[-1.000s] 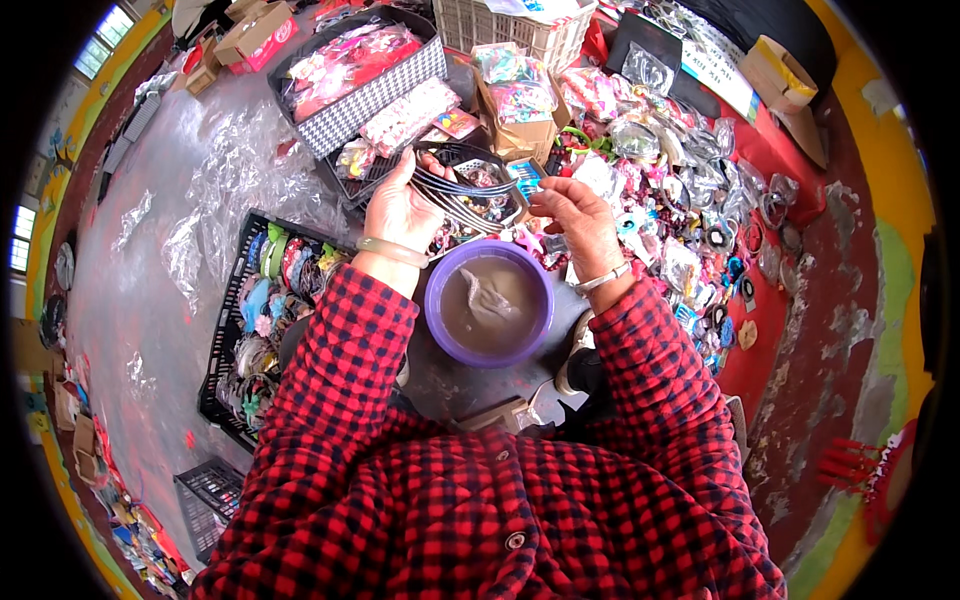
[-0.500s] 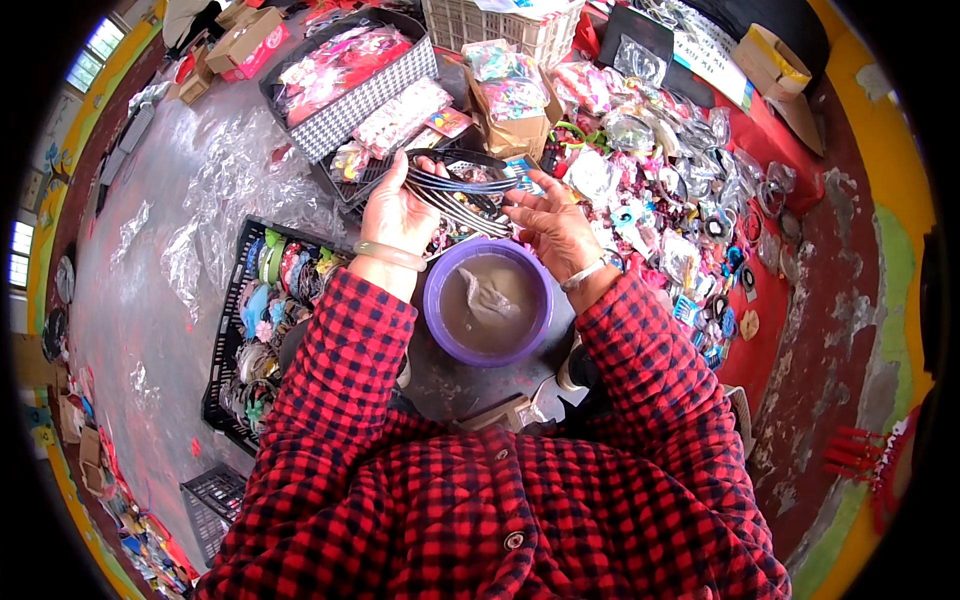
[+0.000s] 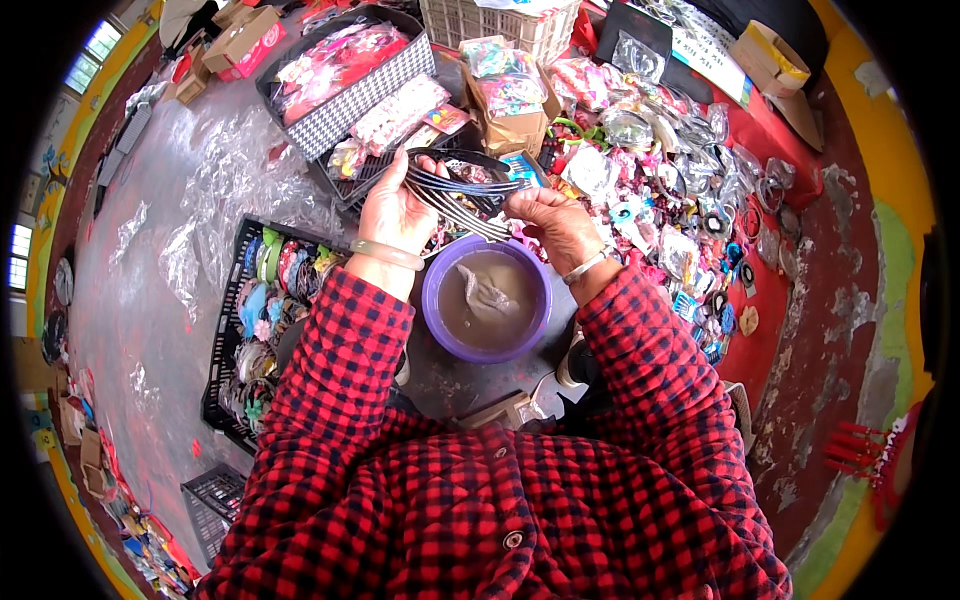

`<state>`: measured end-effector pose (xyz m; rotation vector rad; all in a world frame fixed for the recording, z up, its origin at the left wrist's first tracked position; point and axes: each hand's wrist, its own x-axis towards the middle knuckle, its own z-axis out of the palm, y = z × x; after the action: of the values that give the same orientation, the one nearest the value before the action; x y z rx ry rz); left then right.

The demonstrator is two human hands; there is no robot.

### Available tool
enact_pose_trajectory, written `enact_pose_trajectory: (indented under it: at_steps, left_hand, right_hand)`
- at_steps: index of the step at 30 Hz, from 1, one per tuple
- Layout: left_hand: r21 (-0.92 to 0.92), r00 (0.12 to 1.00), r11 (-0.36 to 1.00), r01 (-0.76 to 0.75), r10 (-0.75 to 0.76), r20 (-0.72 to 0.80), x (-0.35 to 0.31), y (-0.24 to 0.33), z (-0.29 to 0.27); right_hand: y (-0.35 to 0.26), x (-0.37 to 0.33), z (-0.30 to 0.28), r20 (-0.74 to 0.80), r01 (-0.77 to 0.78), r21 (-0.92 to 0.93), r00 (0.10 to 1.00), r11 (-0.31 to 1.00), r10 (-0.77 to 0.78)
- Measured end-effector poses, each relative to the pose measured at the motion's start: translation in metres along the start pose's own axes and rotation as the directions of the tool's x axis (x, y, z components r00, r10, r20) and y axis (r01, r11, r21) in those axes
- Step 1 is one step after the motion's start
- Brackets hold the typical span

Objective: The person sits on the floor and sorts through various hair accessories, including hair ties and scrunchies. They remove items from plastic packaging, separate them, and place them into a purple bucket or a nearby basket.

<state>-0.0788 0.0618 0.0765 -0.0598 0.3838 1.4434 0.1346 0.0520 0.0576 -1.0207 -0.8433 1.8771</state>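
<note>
My left hand point(image 3: 393, 212) is closed around a bundle of thin, dark, curved headbands point(image 3: 460, 208), whose loose ends fan out to the right. At those ends my right hand point(image 3: 562, 230) has its thumb and fingers pressed together; whatever is in the pinch is too small to make out. Just below both hands stands a round purple basin point(image 3: 432, 318) of murky grey-brown water. A wet, greyish cloth point(image 3: 486, 291) lies in the water, partly above the surface.
On the left, a black plastic crate point(image 3: 217, 375) holds colourful hair accessories. Farther off are a houndstooth-patterned bin point(image 3: 360, 95) of red packets and a cardboard box point(image 3: 518, 132) of bagged goods. Many wrapped accessories point(image 3: 650, 200) are heaped at the right. Clear plastic sheeting point(image 3: 215, 190) covers some floor.
My right hand's fingers, spread beside the band ends before, have now drawn together into a pinch there. My left hand keeps its hold on the bundle, almost unmoved.
</note>
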Motion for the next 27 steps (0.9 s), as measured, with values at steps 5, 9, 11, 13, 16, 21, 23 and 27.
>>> enact_pose_trajectory:
  at_steps: [5, 9, 11, 13, 16, 21, 23, 27]
  left_hand:
    - [0.003, 1.000, 1.000, -0.010, 0.010, 0.000, -0.001, -0.001, 0.001]
    - [-0.007, 1.000, 1.000, 0.005, -0.005, 0.003, -0.001, -0.002, 0.001]
    - [-0.005, 1.000, 1.000, -0.003, 0.003, 0.002, -0.001, 0.000, 0.001]
    - [-0.005, 1.000, 1.000, -0.013, 0.013, 0.008, 0.000, 0.001, 0.000]
    - [0.010, 1.000, 1.000, -0.018, 0.018, -0.024, 0.000, 0.002, 0.001]
    - [-0.004, 0.999, 1.000, 0.020, -0.021, -0.036, 0.000, 0.004, 0.000]
    - [0.002, 0.999, 1.000, 0.025, -0.025, -0.043, -0.001, 0.002, 0.002]
    - [0.002, 0.998, 0.999, 0.038, -0.038, -0.042, -0.004, -0.001, 0.004]
  right_hand:
    - [0.007, 0.002, 0.005, 0.046, -0.067, 0.029, 0.997, 0.997, 0.065]
    - [0.011, 0.002, 0.004, 0.113, -0.078, 0.066, 0.991, 0.995, 0.071]
    - [0.009, 0.002, 0.002, 0.101, -0.078, 0.028, 0.992, 0.997, 0.075]
    - [0.007, 0.002, -0.001, 0.091, -0.041, 0.065, 0.995, 0.997, 0.034]
    - [0.000, 0.000, 0.000, 0.049, -0.035, 0.066, 0.998, 0.997, 0.032]
    - [-0.004, -0.002, -0.001, 0.050, -0.018, 0.053, 0.999, 0.998, 0.015]
    - [-0.002, -0.002, 0.000, 0.026, 0.027, 0.040, 0.999, 0.999, -0.028]
    - [0.003, 0.001, -0.002, -0.016, 0.104, -0.007, 0.994, 0.995, -0.104]
